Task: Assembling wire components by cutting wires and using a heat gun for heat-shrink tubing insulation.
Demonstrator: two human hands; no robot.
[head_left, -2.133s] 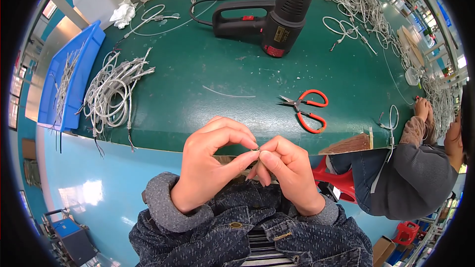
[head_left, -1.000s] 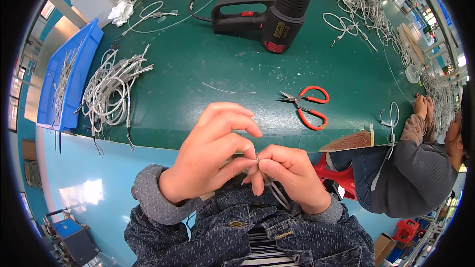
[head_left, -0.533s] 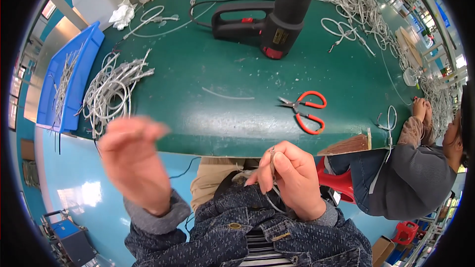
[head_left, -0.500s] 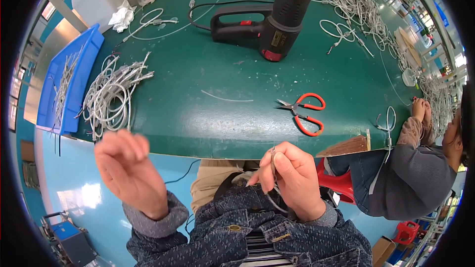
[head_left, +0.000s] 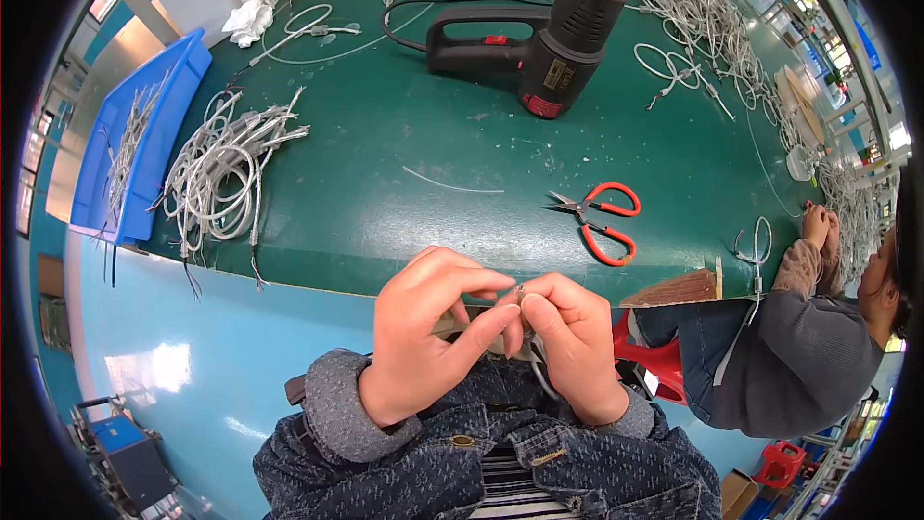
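My right hand [head_left: 575,351] pinches the end of a thin grey cable [head_left: 521,293] between thumb and fingers, just off the table's front edge. Part of that cable hangs in a curve below the hand, and the rest is hidden. Close against it from the left comes my left hand [head_left: 428,332], its thumb and forefinger apart on either side of the cable's tip. Whether they touch the tip is hard to see. Beyond the hands, scissors with orange-red handles [head_left: 613,200] lie with blades parted. A short clear strand [head_left: 452,183] lies to their left.
A black heat gun [head_left: 563,48] stands on the green table [head_left: 356,173]. Bundled grey cables [head_left: 226,169] lie left, beside a blue tray [head_left: 173,125] of wires. A tangled cable heap [head_left: 703,10] covers the far right. A co-worker [head_left: 804,342] sits at right, hands on the table.
My left hand has swung from beside the cable bundle rightward to the cable end. My right hand keeps its pinch in nearly the same place. The view has shifted slightly.
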